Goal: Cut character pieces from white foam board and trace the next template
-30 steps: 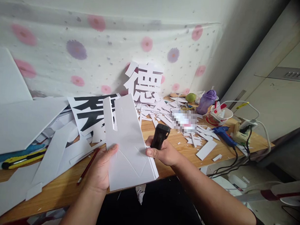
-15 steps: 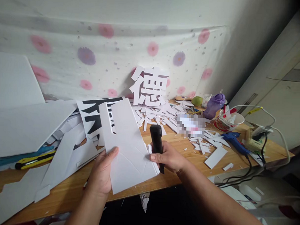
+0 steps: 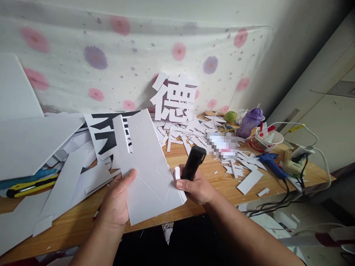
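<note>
A notched white foam board (image 3: 152, 178) tilts in front of me over the table edge, with thin scored lines across its face. My left hand (image 3: 117, 202) grips its left side, thumb on top and fingers underneath. At the right edge, my right hand (image 3: 194, 186) is closed round what looks like a black utility knife (image 3: 194, 162), handle end up; no blade shows. The right thumb presses by a small curled white strip (image 3: 177, 174) at the board's edge. Behind the board lies a sheet with black printed shapes (image 3: 103, 132).
A cut-out white character (image 3: 175, 98) leans on the flowered wall sheet. White scraps (image 3: 192, 131) litter the table (image 3: 177, 148). To the right are a purple bottle (image 3: 250, 122), paper bowl (image 3: 266, 142) and blue glue gun (image 3: 271, 165). A yellow cutter (image 3: 31, 184) lies left among larger boards.
The black knife's upper end has swung to the right in my right hand. The white strip at the board's edge stands out more. My left hand keeps its grip; the view has shifted slightly.
</note>
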{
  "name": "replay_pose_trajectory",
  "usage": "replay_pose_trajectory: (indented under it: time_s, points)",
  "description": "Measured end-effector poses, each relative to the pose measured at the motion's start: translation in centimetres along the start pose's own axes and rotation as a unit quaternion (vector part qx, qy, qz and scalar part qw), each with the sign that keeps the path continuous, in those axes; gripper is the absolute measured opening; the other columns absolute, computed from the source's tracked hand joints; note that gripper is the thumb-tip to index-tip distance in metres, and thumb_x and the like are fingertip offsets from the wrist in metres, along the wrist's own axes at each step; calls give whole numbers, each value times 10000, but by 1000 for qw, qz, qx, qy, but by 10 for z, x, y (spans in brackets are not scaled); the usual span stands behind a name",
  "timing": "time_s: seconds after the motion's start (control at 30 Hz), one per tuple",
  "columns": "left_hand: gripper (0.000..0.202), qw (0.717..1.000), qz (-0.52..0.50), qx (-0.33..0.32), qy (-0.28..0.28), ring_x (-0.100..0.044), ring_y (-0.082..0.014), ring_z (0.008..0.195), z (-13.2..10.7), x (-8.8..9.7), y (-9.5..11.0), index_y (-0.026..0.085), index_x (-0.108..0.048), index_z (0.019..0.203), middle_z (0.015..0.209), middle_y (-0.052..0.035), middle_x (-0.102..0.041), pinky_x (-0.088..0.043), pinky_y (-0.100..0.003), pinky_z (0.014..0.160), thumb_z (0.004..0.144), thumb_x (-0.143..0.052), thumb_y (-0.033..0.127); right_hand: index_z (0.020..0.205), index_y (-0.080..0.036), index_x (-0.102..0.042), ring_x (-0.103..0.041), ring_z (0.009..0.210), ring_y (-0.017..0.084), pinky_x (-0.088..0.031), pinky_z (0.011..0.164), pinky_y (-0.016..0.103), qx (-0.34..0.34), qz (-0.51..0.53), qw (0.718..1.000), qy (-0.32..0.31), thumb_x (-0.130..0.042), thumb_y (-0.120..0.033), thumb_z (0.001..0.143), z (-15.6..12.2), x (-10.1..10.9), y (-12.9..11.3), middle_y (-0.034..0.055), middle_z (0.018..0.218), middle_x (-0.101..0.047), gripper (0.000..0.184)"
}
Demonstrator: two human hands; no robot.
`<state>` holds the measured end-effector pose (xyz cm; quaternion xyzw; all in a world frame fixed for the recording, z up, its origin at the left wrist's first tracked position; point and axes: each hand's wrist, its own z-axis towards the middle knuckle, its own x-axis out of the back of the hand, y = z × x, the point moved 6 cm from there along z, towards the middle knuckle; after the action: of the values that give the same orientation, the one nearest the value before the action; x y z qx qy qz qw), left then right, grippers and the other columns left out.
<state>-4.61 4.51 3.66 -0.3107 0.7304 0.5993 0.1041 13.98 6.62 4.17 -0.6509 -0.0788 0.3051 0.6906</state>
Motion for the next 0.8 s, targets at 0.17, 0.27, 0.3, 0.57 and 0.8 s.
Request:
replay_pose_trajectory:
  time_s: [0.17, 0.27, 0.3, 0.57, 0.8]
  points:
    - [485, 999, 25, -37, 15, -710, -371, 947, -1, 5, 8, 178, -723, 964, 873, -76, -772, -615, -442, 777, 520, -886, 285, 619, -193, -490, -366, 543, 86, -298, 494, 229, 1, -81, 996, -31, -796, -521, 688, 3, -4, -10, -60, 577, -413, 453]
    - [420, 998, 8, -37, 40, -719, -329, 922, 3, 10, 13, 176, -720, 958, 880, -62, -774, -622, -400, 761, 572, -854, 271, 644, -194, -499, -397, 514, 85, -325, 475, 229, 30, -82, 996, 28, -799, -540, 675, 4, 2, -16, -58, 569, -445, 459]
    - [378, 998, -1, -43, 56, -723, -306, 903, 4, 13, 16, 178, -719, 945, 877, -54, -774, -623, -373, 742, 595, -837, 260, 672, -193, -516, -427, 504, 91, -345, 469, 234, 39, -66, 996, 55, -792, -549, 680, 3, 6, -19, -49, 575, -480, 451]
    - [470, 998, 34, -32, 49, -725, -287, 726, 6, 19, 19, 166, -711, 978, 812, -61, -767, -597, -329, 565, 541, -855, 264, 780, -191, -607, -541, 547, 140, -438, 529, 281, 147, -108, 962, 202, -740, -486, 751, 9, 58, -65, -6, 640, -580, 326]
    - [646, 978, 198, 22, -63, -726, -295, 782, -5, 14, -8, 184, -608, 1145, 947, -82, -763, -553, -329, 596, 589, -863, 390, 795, -157, -667, -533, 560, 149, -417, 540, 276, 126, -248, 850, 447, -687, -482, 737, -1, 126, -61, 4, 623, -582, 331]
